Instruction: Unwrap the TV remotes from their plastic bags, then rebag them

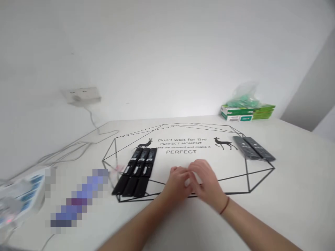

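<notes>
White desk (295, 198): left hand (176, 183) and right hand (208, 183) meet, half-curled, between black remotes (136, 170) and grey remotes (246, 148), any grasp unclear.

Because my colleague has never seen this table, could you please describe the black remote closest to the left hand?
On the white table, find the printed deer at left. Directly below it in the picture, three long black remotes lie side by side, slanting. The wanted remote is the rightmost of these three, the only one with no other remote between it and the left hand.
</notes>
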Motion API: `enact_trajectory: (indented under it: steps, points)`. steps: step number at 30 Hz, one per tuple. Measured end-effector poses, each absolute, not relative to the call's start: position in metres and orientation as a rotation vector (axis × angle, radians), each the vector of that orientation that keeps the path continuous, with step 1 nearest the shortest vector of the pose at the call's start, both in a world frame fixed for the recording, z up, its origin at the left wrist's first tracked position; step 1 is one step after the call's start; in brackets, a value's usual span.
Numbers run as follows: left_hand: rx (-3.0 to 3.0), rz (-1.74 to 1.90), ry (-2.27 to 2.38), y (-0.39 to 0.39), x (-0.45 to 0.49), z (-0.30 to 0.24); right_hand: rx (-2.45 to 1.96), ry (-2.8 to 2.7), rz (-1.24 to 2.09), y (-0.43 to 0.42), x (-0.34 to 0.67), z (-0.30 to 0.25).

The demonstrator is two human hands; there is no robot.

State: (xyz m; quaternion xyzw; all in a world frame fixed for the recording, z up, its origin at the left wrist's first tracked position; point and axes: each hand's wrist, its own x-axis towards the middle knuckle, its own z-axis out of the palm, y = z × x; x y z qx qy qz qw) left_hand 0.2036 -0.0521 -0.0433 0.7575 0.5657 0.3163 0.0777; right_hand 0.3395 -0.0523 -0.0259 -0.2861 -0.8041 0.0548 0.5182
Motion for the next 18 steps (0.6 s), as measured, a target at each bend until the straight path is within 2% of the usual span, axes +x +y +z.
enact_trajectory:
  steps: [3, 6, 8, 13, 18]
  points:
    - [2.232, 1.169, 1.671, -0.055, 0.152, -0.015, -0.801, -1.899, 0.083, -0.054, 0.335, -0.033]
    - [1.799, 1.618, 1.863, -0.045, 0.109, 0.007, -0.819, -2.096, 0.084, -0.062, 0.309, -0.041]
    - [1.573, 1.764, 1.923, -0.037, 0.088, 0.012, -0.796, -2.285, 0.121, -0.066, 0.282, -0.044]
    - [1.463, 1.799, 1.973, -0.029, 0.068, 0.005, -0.916, -2.404, 0.216, -0.065, 0.212, -0.043]
    - [1.730, 1.606, 1.985, -0.027, 0.077, -0.004, -0.991, -2.485, 0.154, -0.062, 0.201, -0.040]
